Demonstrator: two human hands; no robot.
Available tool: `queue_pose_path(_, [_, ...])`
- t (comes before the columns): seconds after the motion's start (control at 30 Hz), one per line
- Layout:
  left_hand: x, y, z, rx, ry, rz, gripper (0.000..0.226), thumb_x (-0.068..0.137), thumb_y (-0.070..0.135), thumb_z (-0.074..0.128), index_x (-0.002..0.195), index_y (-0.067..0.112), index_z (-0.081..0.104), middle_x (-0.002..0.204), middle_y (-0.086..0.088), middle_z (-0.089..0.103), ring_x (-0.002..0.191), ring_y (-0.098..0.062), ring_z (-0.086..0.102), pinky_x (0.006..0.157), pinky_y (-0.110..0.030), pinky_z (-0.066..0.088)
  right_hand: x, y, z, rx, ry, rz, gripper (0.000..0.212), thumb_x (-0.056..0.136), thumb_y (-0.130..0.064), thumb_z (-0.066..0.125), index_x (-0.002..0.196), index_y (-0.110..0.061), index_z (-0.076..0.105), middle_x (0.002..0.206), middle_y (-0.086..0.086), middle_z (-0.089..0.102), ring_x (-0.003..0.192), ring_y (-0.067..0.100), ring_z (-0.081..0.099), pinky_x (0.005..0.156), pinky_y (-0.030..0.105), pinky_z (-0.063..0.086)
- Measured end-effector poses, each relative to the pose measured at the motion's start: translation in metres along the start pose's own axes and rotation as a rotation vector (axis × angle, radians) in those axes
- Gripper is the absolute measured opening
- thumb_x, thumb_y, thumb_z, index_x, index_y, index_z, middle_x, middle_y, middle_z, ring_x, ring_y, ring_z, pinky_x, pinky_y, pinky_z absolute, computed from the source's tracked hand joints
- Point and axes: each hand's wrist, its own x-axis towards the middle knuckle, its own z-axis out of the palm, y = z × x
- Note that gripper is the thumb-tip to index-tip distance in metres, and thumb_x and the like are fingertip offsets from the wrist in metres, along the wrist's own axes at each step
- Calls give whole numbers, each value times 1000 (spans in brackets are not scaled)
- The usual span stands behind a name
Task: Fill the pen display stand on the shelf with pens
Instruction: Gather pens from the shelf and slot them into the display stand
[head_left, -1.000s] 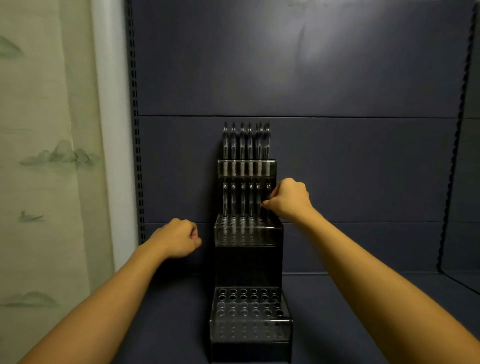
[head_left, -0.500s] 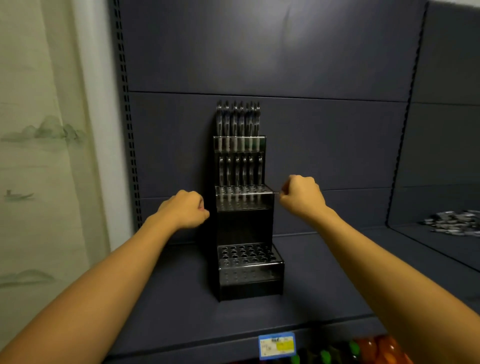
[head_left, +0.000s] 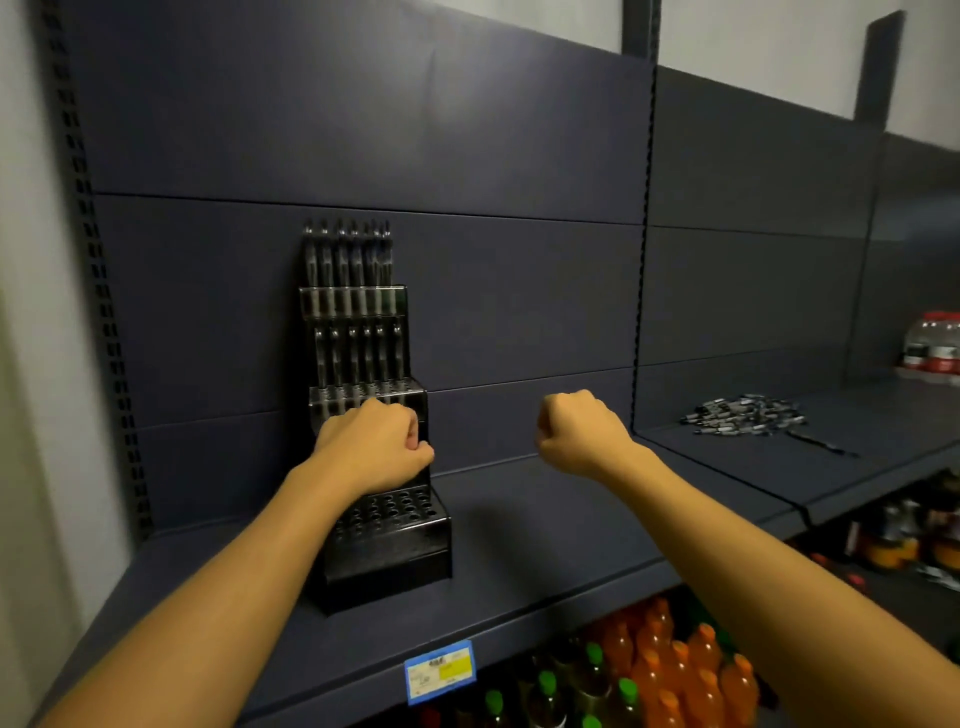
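A black three-tier pen display stand (head_left: 387, 551) stands on the dark shelf (head_left: 519, 545) against the back panel. A row of pens (head_left: 345, 260) fills the back of its top tier. A second row of pens (head_left: 358, 353) stands in the middle tier, and the bottom tier's holes are bare. My left hand (head_left: 371, 447) is a fist in front of the middle tier, with nothing visible in it. My right hand (head_left: 576, 431) is a fist in the air to the right of the stand, also holding nothing. A loose pile of pens (head_left: 743, 415) lies on the neighbouring shelf section to the right.
A perforated upright (head_left: 644, 260) divides the two shelf sections. A blue and yellow price label (head_left: 440, 670) hangs on the shelf's front edge. Orange and green-capped drink bottles (head_left: 675, 670) fill the shelf below. Water bottles (head_left: 932, 348) stand at the far right.
My right hand has come off the stand's middle tier and moved right, away from the stand. The view has swung right, so my left fist now overlaps the stand and the pen pile shows.
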Motion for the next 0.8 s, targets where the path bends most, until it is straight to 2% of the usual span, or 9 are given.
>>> queue_pose_path(0.1, [11, 26, 13, -13, 24, 45, 18, 87, 45, 54, 80, 28, 58, 82, 10, 62, 77, -13, 60, 70, -33, 50, -16, 30, -10, -48, 12, -3, 25, 83, -10, 58, 104, 1, 65, 97, 21, 69, 63, 23, 43, 56, 34, 36])
queue_pose_path(0.2, [24, 66, 29, -36, 13, 109, 16, 89, 44, 53, 82, 30, 57, 83, 12, 63, 77, -12, 60, 71, -33, 53, -33, 67, -25, -112, 17, 0, 18, 87, -14, 59, 100, -2, 63, 90, 18, 66, 68, 32, 59, 57, 34, 38])
queue_pose_path(0.27, [30, 99, 40, -53, 9, 145, 15, 89, 44, 54, 84, 31, 57, 85, 12, 62, 79, -13, 60, 71, -33, 50, -42, 94, -35, -144, 23, 2, 10, 88, -15, 58, 86, -5, 55, 76, 13, 55, 62, 32, 50, 55, 34, 34])
queue_pose_path(0.33, [37, 134, 51, -72, 10, 178, 13, 89, 43, 54, 87, 30, 57, 86, 11, 62, 80, -14, 60, 70, -32, 47, -50, 121, -45, -170, 34, 9, 10, 88, -16, 57, 85, -7, 52, 74, 9, 49, 61, 27, 40, 54, 33, 31])
queue_pose_path(0.47, [55, 204, 70, -108, 2, 261, 11, 89, 40, 54, 90, 30, 57, 87, 11, 62, 82, -16, 60, 69, -32, 46, -65, 178, -68, -218, 77, 37, 15, 91, -20, 58, 97, -6, 56, 83, 10, 56, 68, 30, 49, 54, 31, 35])
queue_pose_path(0.67, [82, 303, 92, -168, -31, 345, 11, 91, 39, 54, 96, 29, 57, 90, 11, 62, 84, -16, 60, 70, -33, 47, -82, 263, -104, -280, 93, 99, 19, 91, -22, 58, 104, -9, 60, 96, 14, 62, 82, 35, 60, 64, 40, 51])
queue_pose_path(0.8, [94, 355, 101, -180, -61, 384, 12, 92, 39, 54, 98, 29, 57, 93, 9, 63, 85, -18, 60, 74, -35, 52, -91, 313, -122, -287, 80, 149, 19, 90, -22, 58, 102, -8, 60, 95, 13, 63, 78, 32, 57, 63, 37, 49])
